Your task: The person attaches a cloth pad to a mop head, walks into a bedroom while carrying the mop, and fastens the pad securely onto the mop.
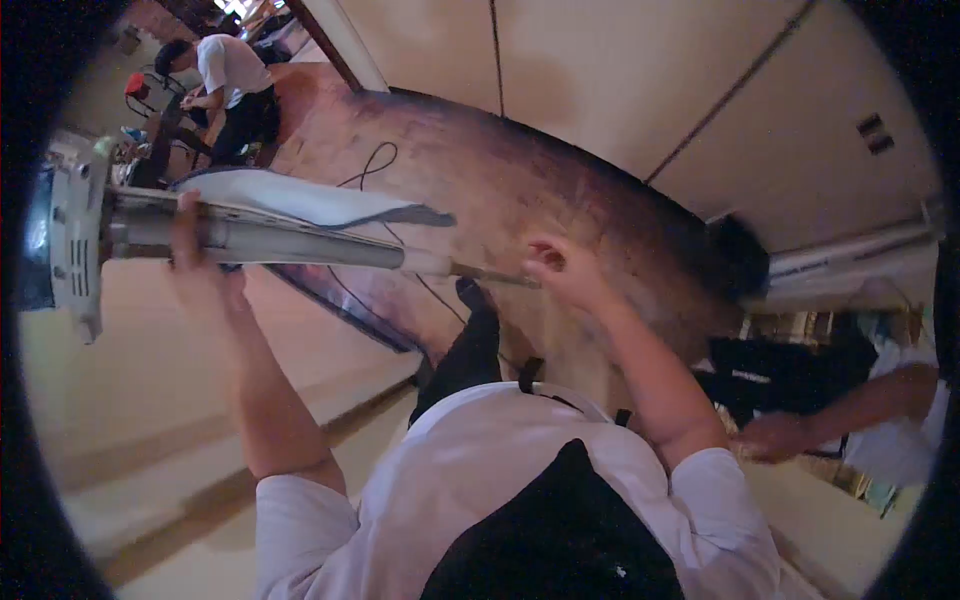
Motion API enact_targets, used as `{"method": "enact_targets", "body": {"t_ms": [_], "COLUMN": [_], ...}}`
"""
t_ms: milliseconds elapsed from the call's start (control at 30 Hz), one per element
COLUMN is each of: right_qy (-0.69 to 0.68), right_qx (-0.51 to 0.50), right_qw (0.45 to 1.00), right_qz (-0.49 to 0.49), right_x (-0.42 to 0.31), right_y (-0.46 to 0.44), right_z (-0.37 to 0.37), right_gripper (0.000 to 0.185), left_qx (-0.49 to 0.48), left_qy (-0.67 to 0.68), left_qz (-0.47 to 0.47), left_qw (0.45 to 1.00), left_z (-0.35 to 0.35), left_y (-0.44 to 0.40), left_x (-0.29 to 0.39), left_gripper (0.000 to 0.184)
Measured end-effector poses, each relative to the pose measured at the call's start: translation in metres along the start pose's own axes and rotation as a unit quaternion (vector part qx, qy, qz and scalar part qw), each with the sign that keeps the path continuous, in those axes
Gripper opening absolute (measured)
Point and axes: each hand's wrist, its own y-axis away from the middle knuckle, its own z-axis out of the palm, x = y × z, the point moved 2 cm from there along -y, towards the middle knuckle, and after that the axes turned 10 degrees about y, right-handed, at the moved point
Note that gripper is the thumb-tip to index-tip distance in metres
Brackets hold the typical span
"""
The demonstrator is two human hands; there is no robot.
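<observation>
My left hand [203,255] is wrapped around a long grey pole-like device [310,243], held nearly level across the upper left. At its left end sits a bulky white housing [78,240] with slots in its side. Towards the right the shaft narrows through a pale collar into a thin rod [495,273]. Close to the rod's tip is my right hand [568,272], fingers loosely curled with a gap between thumb and fingers; whether it touches the rod I cannot tell. A white, dark-edged panel or cloth [300,195] lies just behind the shaft.
A thin black cord [375,165] loops over the worn brown floor [440,150]. Another person [225,90] bends over something at the upper left. At the right edge, a different person's forearm [860,405] reaches in near dark bags [790,365]. Pale panelled walls [600,70] stand beyond the floor.
</observation>
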Motion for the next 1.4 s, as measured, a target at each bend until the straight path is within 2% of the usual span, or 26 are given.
{"method": "enact_targets", "body": {"t_ms": [33, 100, 167, 233, 300, 333, 433, 533, 567, 600, 667, 700, 733, 767, 800, 867, 900, 933, 1000, 1033, 1100, 1133, 1200, 1300, 1367, 1400], "right_qy": [0.059, 0.072, 0.078, 0.110, 0.100, 0.096, -0.045, -0.075, -0.028, 0.018, 0.090, 0.116, 0.140, 0.176, 0.166, 0.145, 0.243, 0.233, 0.210, 0.247, 0.322, 0.334, 0.354, 0.442, 0.471, 0.472], "right_qx": [-0.005, -0.027, 0.011, 0.106, 0.075, 0.065, 0.034, -0.064, -0.075, -0.086, -0.117, -0.141, -0.165, -0.167, -0.176, -0.200, -0.183, -0.172, -0.145, -0.139, -0.139, -0.150, -0.168, -0.235, -0.234, -0.263], "right_qw": [0.998, 0.995, 0.994, 0.979, 0.979, 0.980, 0.990, 0.971, 0.979, 0.983, 0.981, 0.974, 0.967, 0.966, 0.963, 0.953, 0.946, 0.950, 0.957, 0.948, 0.922, 0.913, 0.896, 0.857, 0.850, 0.841], "right_qz": [0.014, 0.057, 0.076, 0.132, 0.159, 0.165, 0.133, 0.218, 0.186, 0.161, 0.130, 0.132, 0.137, 0.093, 0.120, 0.177, 0.113, 0.121, 0.136, 0.145, 0.166, 0.181, 0.210, 0.122, 0.022, 0.025], "right_x": [0.009, 0.033, 0.077, 0.130, 0.137, 0.147, 0.152, 0.144, 0.156, 0.170, 0.199, 0.210, 0.225, 0.251, 0.262, 0.277, 0.285, 0.303, 0.350, 0.366, 0.398, 0.404, 0.398, 0.426, 0.471, 0.473], "right_y": [-0.023, -0.069, -0.112, -0.156, -0.199, -0.204, -0.280, -0.360, -0.394, -0.429, -0.490, -0.523, -0.547, -0.575, -0.600, -0.648, -0.678, -0.704, -0.741, -0.758, -0.783, -0.793, -0.802, -0.813, -0.823, -0.829], "right_z": [-0.007, -0.025, -0.036, -0.039, -0.044, -0.048, -0.037, -0.026, -0.022, -0.014, -0.004, 0.001, 0.011, 0.023, 0.029, 0.044, 0.055, 0.069, 0.096, 0.106, 0.130, 0.142, 0.160, 0.196, 0.219, 0.220], "right_gripper": [0.033, 0.031, 0.030, 0.026, 0.026, 0.026, 0.023, 0.023, 0.023, 0.023, 0.023, 0.023, 0.023, 0.022, 0.023, 0.026, 0.026, 0.025, 0.024, 0.023, 0.022, 0.022, 0.020, 0.024, 0.032, 0.035], "left_qx": [0.005, 0.027, 0.061, 0.110, 0.102, 0.118, 0.172, 0.181, 0.194, 0.170, 0.221, 0.302, 0.267, 0.296, 0.288, 0.368, 0.306, 0.241, 0.221, 0.199, 0.184, 0.182, 0.172, 0.185, 0.203, 0.217], "left_qy": [-0.006, 0.027, 0.029, -0.007, -0.003, -0.011, -0.048, -0.063, -0.082, -0.274, -0.100, -0.154, -0.141, -0.183, -0.192, -0.238, -0.215, -0.193, -0.173, -0.165, -0.228, -0.258, -0.231, -0.279, -0.300, -0.307], "left_qz": [0.019, 0.008, 0.021, 0.038, 0.050, 0.064, 0.093, 0.090, 0.090, 0.165, 0.119, 0.142, 0.096, 0.132, 0.111, 0.176, 0.194, 0.209, 0.163, 0.152, 0.190, 0.200, 0.159, 0.186, 0.197, 0.205], "left_qw": [1.000, 0.999, 0.997, 0.993, 0.993, 0.991, 0.980, 0.977, 0.973, 0.932, 0.963, 0.930, 0.948, 0.928, 0.932, 0.881, 0.907, 0.928, 0.946, 0.954, 0.937, 0.928, 0.944, 0.924, 0.911, 0.904], "left_z": [-0.004, -0.004, -0.009, 0.004, 0.014, 0.010, 0.032, 0.007, 0.007, -0.018, 0.000, 0.021, -0.020, -0.030, 0.000, -0.044, -0.040, -0.033, -0.023, -0.016, -0.012, -0.007, -0.036, -0.025, -0.023, -0.023], "left_y": [-0.027, -0.073, -0.117, -0.153, -0.193, -0.186, -0.229, -0.278, -0.281, -0.295, -0.299, -0.302, -0.314, -0.322, -0.315, -0.314, -0.324, -0.334, -0.340, -0.345, -0.359, -0.365, -0.371, -0.371, -0.371, -0.364], "left_x": [-0.009, -0.027, -0.043, -0.053, -0.063, -0.061, -0.080, -0.099, -0.105, -0.106, -0.115, -0.118, -0.110, -0.107, -0.118, -0.102, -0.112, -0.116, -0.106, -0.107, -0.104, -0.106, -0.066, -0.072, -0.080, -0.080], "left_gripper": [0.037, 0.035, 0.035, 0.036, 0.038, 0.040, 0.048, 0.054, 0.054, 0.052, 0.046, 0.045, 0.045, 0.049, 0.047, 0.051, 0.051, 0.051, 0.043, 0.039, 0.039, 0.039, 0.036, 0.037, 0.038, 0.039]}}
